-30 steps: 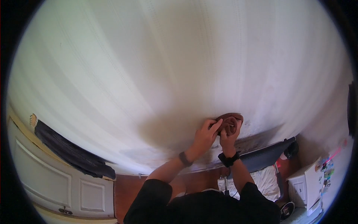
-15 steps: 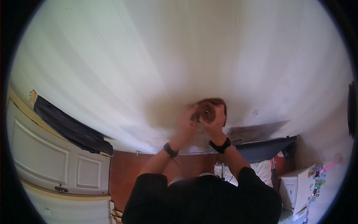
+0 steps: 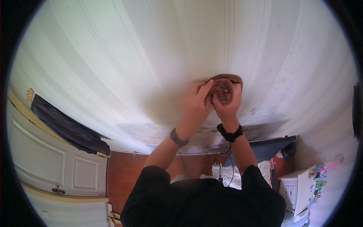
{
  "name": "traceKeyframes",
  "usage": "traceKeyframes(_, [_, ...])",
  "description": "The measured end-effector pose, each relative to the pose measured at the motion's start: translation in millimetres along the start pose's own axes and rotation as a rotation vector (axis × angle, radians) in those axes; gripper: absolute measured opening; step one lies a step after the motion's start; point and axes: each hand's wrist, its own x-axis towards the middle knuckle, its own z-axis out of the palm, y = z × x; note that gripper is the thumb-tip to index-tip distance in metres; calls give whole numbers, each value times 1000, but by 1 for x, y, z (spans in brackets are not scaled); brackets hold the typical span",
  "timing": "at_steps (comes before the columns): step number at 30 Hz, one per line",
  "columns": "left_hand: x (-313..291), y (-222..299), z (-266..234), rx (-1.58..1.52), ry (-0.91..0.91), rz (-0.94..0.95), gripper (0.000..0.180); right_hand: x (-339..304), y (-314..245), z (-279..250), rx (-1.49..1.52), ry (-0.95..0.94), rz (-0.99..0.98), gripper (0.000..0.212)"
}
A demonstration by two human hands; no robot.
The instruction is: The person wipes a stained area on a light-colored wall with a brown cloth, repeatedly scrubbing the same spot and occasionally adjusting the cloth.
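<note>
Both my hands grip a brown cap [image 3: 225,78] in front of the pale wall. Its curved brim-like edge arches over the top, and the soft body is curled inward with a small light patch inside. My left hand [image 3: 196,102], slightly blurred, pinches the cap's left side. On the opposite side, my right hand [image 3: 229,106] has its fingers wrapped round the edge, thumb inside. Black bands circle both wrists.
A wall [image 3: 181,45] with faint stripes and dark stains low down fills the view ahead. Dark trousers [image 3: 70,125] hang at left by a white door [image 3: 41,159]. At right stand a dark folded panel [image 3: 268,147] and a white cabinet [image 3: 297,191] topped with small items.
My hands have risen and shifted a little right with the cap. It now shows more of its curled inside, and its brim stands out more clearly.
</note>
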Motion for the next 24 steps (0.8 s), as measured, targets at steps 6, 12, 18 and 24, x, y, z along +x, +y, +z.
traceKeyframes(6, [-5, 20, 38, -105, -89, 32, 41, -32, 29, -16, 442, 302, 369, 38])
traceKeyframes(12, [-36, 11, 53, -140, -123, 30, 40, -65, 42, -26, 314, 212, 424, 39])
traceKeyframes(18, [-77, -20, 47, -185, -182, -111, 43, -94, 37, -3, 238, 116, 459, 40])
traceKeyframes(24, [-104, -50, 11, -75, -192, -163, 44, -106, 21, 31, -17, -10, 235, 37])
